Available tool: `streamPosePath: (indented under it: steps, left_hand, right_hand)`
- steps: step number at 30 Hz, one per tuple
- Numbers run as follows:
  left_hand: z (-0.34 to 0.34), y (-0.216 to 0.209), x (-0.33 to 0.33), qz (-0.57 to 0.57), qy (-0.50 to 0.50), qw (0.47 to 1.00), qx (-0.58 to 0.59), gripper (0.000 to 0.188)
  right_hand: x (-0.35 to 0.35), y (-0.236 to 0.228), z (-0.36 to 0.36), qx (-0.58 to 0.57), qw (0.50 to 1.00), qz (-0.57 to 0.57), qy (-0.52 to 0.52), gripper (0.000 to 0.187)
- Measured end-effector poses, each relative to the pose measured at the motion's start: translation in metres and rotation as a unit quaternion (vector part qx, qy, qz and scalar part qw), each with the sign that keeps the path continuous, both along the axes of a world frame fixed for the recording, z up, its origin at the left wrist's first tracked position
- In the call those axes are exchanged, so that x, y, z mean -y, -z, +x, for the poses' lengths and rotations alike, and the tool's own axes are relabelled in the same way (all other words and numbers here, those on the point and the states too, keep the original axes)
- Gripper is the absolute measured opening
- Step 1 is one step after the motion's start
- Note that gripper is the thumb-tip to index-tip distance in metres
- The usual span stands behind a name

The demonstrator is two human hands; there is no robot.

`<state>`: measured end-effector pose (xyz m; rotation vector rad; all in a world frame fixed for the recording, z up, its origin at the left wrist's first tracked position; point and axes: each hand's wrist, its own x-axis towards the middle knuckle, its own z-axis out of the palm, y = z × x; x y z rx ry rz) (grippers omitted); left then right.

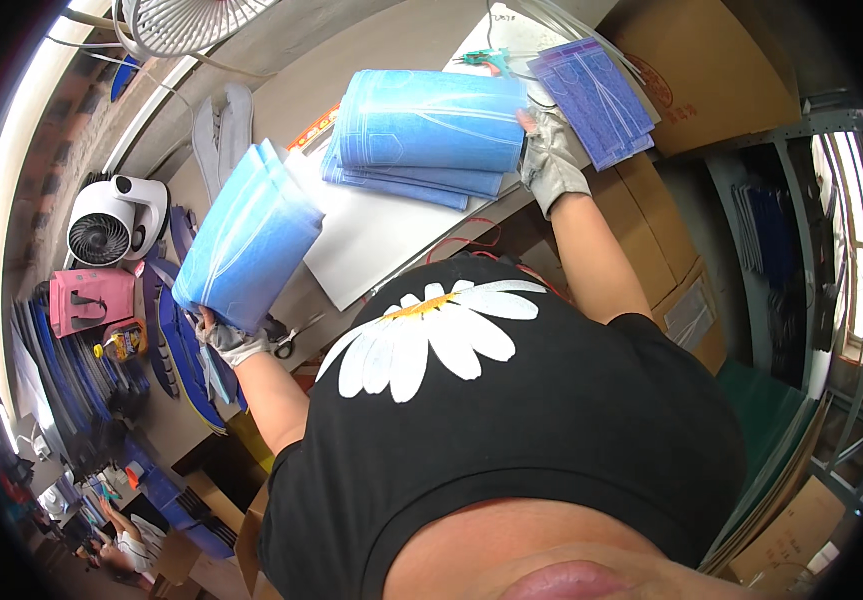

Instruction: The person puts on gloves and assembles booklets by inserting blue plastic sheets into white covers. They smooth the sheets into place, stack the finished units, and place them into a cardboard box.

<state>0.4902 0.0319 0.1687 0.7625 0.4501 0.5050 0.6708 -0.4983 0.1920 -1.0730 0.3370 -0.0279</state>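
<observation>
My left hand [234,338], in a pale work glove, grips the lower end of a bundle of light-blue denim-print sheets [251,235], which curves up at the left of the white board [356,245]. In a similar glove, my right hand [551,160] closes on the right edge of a second bundle of denim-print sheets [431,120]. That bundle bends over several more blue sheets [401,185] lying under it. Just right of my right hand lies a darker blue-purple denim-print piece [596,100]. Scissors [296,337] with dark handles rest beside my left hand.
A teal hand tool [484,58] lies at the far side. Cardboard boxes [701,70] stand at right. A white fan [111,222], a pink bag [91,300] and blue cut pieces [186,345] are at left. Farther off at lower left is another person [136,545].
</observation>
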Motion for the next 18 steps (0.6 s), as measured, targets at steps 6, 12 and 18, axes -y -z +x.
streamPosePath:
  steps: [6,12,18]
  left_hand:
    - [0.015,0.011,-0.001,0.000,0.013,1.000,0.009,0.047]
    - [0.047,0.053,-0.004,0.034,0.113,0.992,-0.050,0.047]
    - [0.083,0.060,0.012,0.027,0.233,0.972,-0.020,0.052]
  right_hand:
    - [0.019,0.025,0.008,-0.130,0.873,-0.467,-0.047,0.037]
    - [-0.043,-0.070,-0.011,0.074,0.963,-0.136,-0.222,0.041]
    - [-0.096,-0.062,-0.027,0.086,0.933,-0.119,-0.327,0.039]
